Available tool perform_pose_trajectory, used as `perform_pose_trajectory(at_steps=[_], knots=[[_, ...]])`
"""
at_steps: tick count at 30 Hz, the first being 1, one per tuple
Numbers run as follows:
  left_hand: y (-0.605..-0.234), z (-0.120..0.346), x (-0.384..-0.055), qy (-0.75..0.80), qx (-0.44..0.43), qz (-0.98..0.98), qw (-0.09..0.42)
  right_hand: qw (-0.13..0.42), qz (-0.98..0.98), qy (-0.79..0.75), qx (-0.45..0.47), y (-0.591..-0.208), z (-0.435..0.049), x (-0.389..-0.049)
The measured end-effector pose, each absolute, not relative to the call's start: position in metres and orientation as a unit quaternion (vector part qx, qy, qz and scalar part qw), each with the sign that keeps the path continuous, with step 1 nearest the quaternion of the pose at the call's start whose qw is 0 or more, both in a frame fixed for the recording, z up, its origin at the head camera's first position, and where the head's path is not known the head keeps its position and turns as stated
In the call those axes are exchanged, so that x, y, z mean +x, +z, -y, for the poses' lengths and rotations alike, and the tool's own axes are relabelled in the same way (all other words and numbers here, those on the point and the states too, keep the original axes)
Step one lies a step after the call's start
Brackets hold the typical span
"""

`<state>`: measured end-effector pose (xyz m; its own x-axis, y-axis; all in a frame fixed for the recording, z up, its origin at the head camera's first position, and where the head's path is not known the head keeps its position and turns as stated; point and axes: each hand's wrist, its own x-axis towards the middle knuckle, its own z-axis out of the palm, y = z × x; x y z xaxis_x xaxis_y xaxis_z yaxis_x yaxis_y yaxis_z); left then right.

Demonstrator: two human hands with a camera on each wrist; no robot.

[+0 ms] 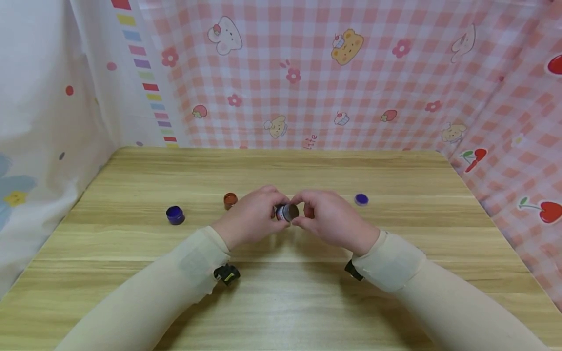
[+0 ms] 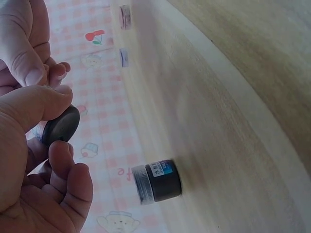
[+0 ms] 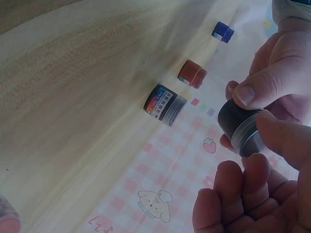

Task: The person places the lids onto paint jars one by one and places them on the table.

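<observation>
A small paint jar [image 1: 287,212] with dark contents and a ribbed clear rim lies tilted on its side between the two hands, above the table. My left hand [image 1: 254,214] grips its dark body; in the left wrist view the round dark base [image 2: 63,127] faces that camera. My right hand [image 1: 331,217] has its thumb and fingertips around the clear end, seen in the right wrist view with the thumb [image 3: 282,138] on the rim. A second dark jar [image 3: 165,104] with a clear ribbed top stands upright on the table, hidden from the head view.
Left of the hands stand an uncovered purple-blue paint jar [image 1: 175,215] and an orange-brown one [image 1: 230,200]. A purple lid [image 1: 361,199] lies to the right on the wooden table [image 1: 281,302]. A pinkish lid [image 2: 125,17] shows in the left wrist view. Patterned curtains [image 1: 281,73] surround the table.
</observation>
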<state>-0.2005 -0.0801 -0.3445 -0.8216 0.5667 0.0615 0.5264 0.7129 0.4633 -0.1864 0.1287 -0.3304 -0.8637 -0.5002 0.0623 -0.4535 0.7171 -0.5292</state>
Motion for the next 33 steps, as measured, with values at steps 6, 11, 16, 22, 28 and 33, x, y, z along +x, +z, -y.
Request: perform_pose_trajectory(at_steps=[6, 11, 16, 22, 28, 33], knots=[[-0.3451, 0.0813, -0.2011, 0.237, 0.299, -0.924, 0.036, 0.046, -0.929, -0.264, -0.255, -0.3295, -0.1281, -0.1863], [-0.3451, 0.0819, -0.2017, 0.232, 0.300, -0.925, 0.029, 0.040, -0.927, -0.266, -0.263, -0.3293, -0.1287, -0.1859], [-0.3437, 0.0819, -0.2009, 0.233, 0.300, -0.924, 0.033, 0.037, -0.926, -0.265, -0.265, -0.3291, -0.1277, -0.1859], [-0.3442, 0.0820, -0.2006, 0.233, 0.299, -0.925, 0.036, 0.040, -0.926, -0.260, -0.271, -0.3297, -0.1277, -0.1855], [-0.3440, 0.0817, -0.2004, 0.235, 0.304, -0.923, 0.031, 0.016, -0.925, -0.247, -0.287, -0.3320, -0.1287, -0.1843], [-0.3437, 0.0809, -0.2000, 0.235, 0.308, -0.921, 0.033, 0.007, -0.925, -0.240, -0.295, -0.3304, -0.1281, -0.1830]])
